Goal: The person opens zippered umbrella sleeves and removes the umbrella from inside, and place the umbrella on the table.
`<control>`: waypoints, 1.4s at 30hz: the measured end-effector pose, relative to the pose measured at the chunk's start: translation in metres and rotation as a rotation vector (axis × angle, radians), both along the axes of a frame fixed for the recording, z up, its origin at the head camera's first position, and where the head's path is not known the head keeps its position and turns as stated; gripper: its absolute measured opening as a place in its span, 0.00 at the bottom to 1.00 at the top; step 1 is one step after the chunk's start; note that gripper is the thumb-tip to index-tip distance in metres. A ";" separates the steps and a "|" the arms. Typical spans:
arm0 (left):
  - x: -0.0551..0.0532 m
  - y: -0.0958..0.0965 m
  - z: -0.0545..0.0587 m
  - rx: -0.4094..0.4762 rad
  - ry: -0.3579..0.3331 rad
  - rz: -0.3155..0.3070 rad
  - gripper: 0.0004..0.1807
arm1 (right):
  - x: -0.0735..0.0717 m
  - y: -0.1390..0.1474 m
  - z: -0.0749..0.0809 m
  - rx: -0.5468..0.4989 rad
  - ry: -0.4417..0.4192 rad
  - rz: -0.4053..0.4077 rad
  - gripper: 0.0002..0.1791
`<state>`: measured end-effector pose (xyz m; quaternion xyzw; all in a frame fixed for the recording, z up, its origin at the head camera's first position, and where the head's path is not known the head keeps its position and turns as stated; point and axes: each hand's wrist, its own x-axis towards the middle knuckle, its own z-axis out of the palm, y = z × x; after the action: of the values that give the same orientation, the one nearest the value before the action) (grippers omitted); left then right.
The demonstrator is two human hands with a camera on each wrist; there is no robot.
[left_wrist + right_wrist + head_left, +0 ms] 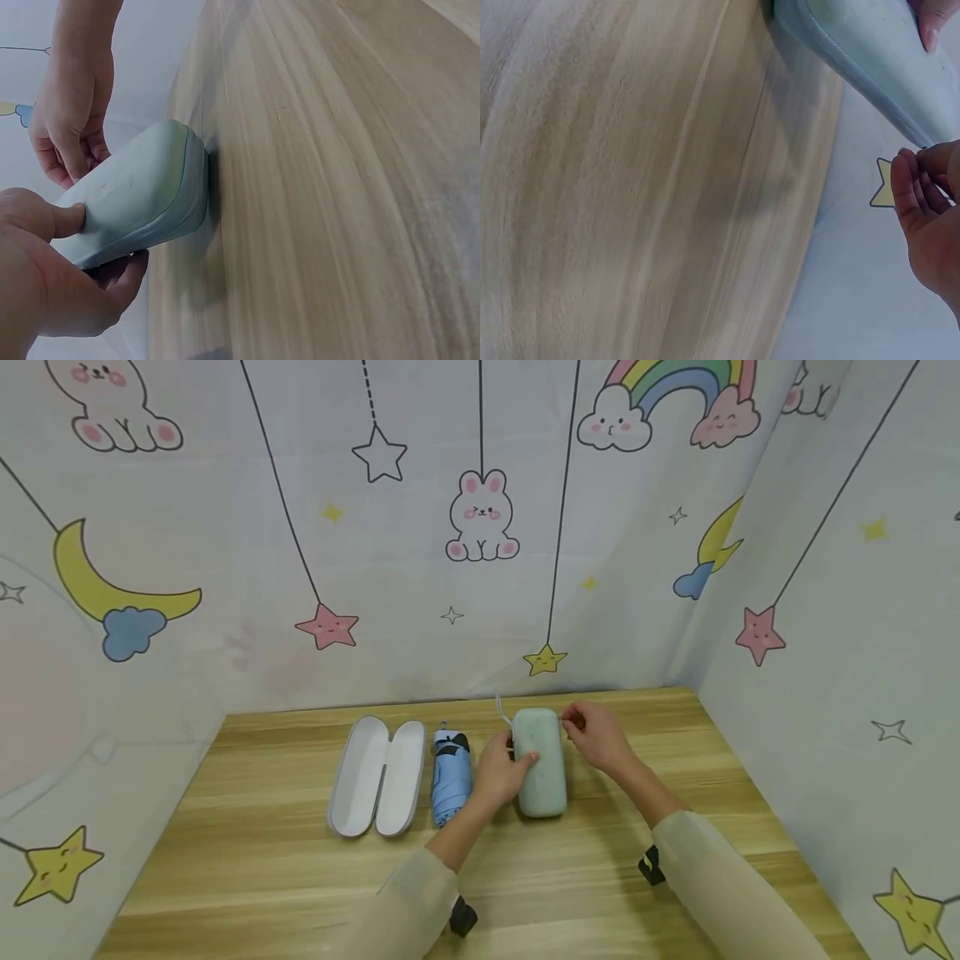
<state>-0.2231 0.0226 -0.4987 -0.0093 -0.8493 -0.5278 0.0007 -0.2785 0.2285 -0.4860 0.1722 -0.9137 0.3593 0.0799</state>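
Observation:
A pale green zippered case (543,789) with rounded corners and a light wrist strap (501,710) is held just above the wooden table. My left hand (498,770) grips its left side, the thumb on the top face and the fingers tucked beneath, as the left wrist view shows. At the far right corner, my right hand (597,739) pinches the small zipper pull, which is mostly hidden by the fingertips. Along the case's side runs the zipper seam (855,81). The case appears closed.
Left of my left hand lies a folded light blue umbrella (452,781). Beyond it an open glasses case (360,785), white inside, rests on the table (262,860). A printed cloth (420,568) hangs behind the table and along its sides.

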 end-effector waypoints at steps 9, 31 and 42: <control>-0.011 0.006 0.005 -0.087 -0.026 -0.020 0.26 | -0.010 -0.001 -0.011 0.008 0.045 -0.008 0.03; -0.016 0.008 -0.015 -0.237 -0.093 -0.060 0.20 | -0.011 0.008 -0.051 0.038 -0.085 0.014 0.03; -0.009 0.013 -0.004 -0.421 -0.076 -0.034 0.34 | -0.011 0.009 -0.054 0.081 -0.070 0.017 0.03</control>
<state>-0.2321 0.0356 -0.5029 -0.0036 -0.9400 -0.3386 -0.0422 -0.2890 0.2376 -0.5403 0.1703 -0.9283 0.3282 0.0380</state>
